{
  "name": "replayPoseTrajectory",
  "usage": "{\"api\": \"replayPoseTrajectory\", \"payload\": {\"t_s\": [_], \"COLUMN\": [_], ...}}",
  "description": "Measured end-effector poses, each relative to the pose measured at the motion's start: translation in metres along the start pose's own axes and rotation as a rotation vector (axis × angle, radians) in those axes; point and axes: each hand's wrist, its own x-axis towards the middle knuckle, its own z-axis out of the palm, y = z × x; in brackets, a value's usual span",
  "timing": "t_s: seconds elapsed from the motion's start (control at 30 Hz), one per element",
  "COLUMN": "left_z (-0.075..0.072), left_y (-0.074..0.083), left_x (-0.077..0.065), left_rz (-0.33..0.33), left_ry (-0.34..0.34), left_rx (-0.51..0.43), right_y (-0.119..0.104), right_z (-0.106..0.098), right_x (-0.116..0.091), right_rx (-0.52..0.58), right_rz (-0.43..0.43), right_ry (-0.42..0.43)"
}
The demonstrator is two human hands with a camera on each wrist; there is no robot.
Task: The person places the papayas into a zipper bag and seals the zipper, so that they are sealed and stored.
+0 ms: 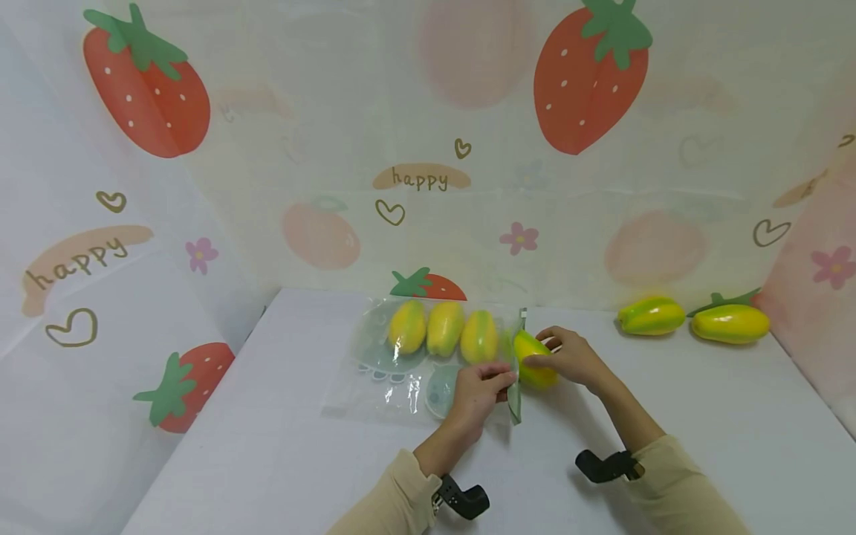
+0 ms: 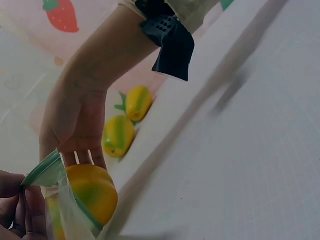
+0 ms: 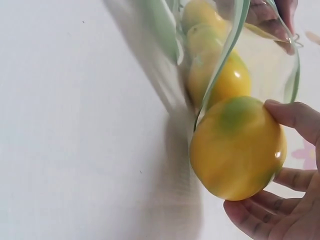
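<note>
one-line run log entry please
left hand: pinches clear bag at edge | right hand: holds yellow fruit at bag opening | in bag: three fruits | on table: two fruits

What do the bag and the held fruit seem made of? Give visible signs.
Bag: thin, glossy, apparently plastic film; fruits show through and it glints. Held fruit: smooth, glossy surface with bright highlights; perhaps moulded plastic, though real skin is possible.

The fruits (image 1: 652, 317) were yellow with green streaks. The bag (image 1: 344, 397) was transparent, with a green edge strip (image 1: 514, 406) and pale green printing (image 1: 440, 391). The tabletop (image 1: 234, 446) was white. The backdrop (image 1: 301, 148) was off-white, printed with red strawberries (image 1: 590, 89), green leaves (image 1: 618, 33), pink flowers (image 1: 519, 238), and brown hearts (image 1: 390, 213). The sleeves (image 1: 388, 498) were beige. The wrist devices (image 1: 604, 467) were black.
</note>
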Motion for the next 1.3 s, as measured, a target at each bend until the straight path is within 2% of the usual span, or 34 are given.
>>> {"api": "replayPoseTrajectory", "payload": {"t_s": [0.3, 0.43, 0.67, 0.8, 0.9, 1.03, 1.17, 1.3], "left_z": [-0.001, -0.001, -0.001, -0.002, -0.003, -0.001, 0.0, 0.0], "left_y": [-0.002, -0.004, -0.004, -0.006, -0.007, -0.007, -0.005, -0.004], "left_x": [0.001, 0.001, 0.0, 0.002, 0.003, 0.002, 0.001, 0.001], "left_rz": [0.002, -0.002, 0.003, -0.003, -0.008, -0.001, 0.01, 0.004], "left_ry": [-0.025, -0.027, -0.022, -0.034, -0.043, -0.043, -0.043, -0.04], "left_rx": [0.022, 0.025, 0.017, 0.031, 0.04, 0.044, 0.048, 0.039], "right_y": [-0.004, -0.006, -0.006, -0.003, -0.002, -0.003, -0.004, -0.005], "right_z": [0.012, 0.016, 0.022, 0.026, 0.03, 0.037, 0.044, 0.049], "right_x": [0.007, 0.009, 0.012, 0.014, 0.015, 0.017, 0.018, 0.017], "right_rx": [0.069, 0.122, 0.334, 0.415, 0.47, 0.534, 0.524, 0.51], "right_rz": [0.077, 0.097, 0.086, 0.069, 0.07, 0.084, 0.094, 0.107], "right_ry": [-0.019, 0.013, 0.011, 0.002, 0.032, 0.122, 0.208, 0.219]}}
